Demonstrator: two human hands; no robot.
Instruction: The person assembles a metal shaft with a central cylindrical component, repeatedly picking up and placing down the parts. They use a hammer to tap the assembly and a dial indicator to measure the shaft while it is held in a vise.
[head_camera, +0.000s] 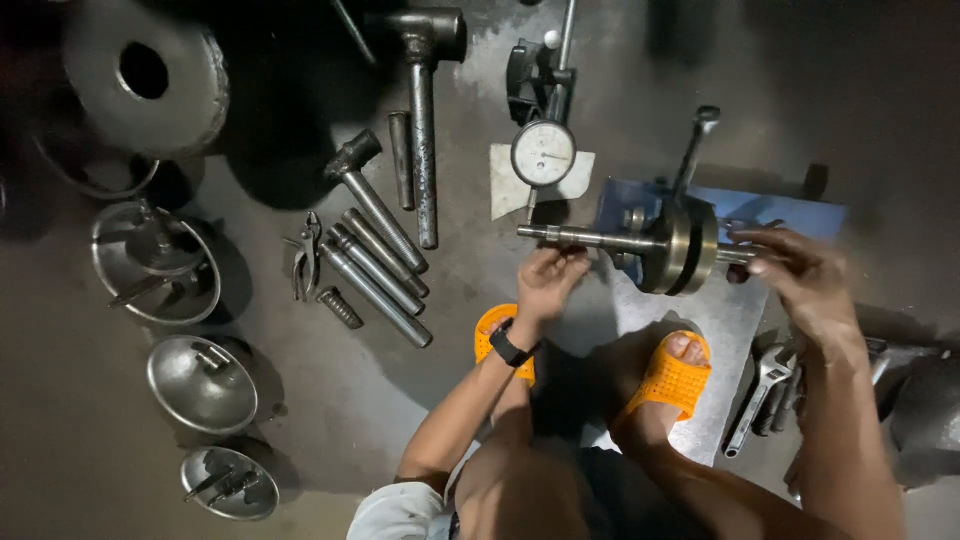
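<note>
Our left hand (548, 280) grips the crankshaft (680, 245) by its left shaft end; our right hand (800, 275) holds the right end. The crankshaft sits at centre-right of the floor (330, 400); a dial gauge (543, 153) stands at its 10 o'clock.

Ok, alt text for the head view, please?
A person crouching on a dark floor holds a crankshaft by both shaft ends, left hand and right hand, beneath a dial gauge. Hammers, steel rods, pliers and metal bowls lie to the left.
</note>
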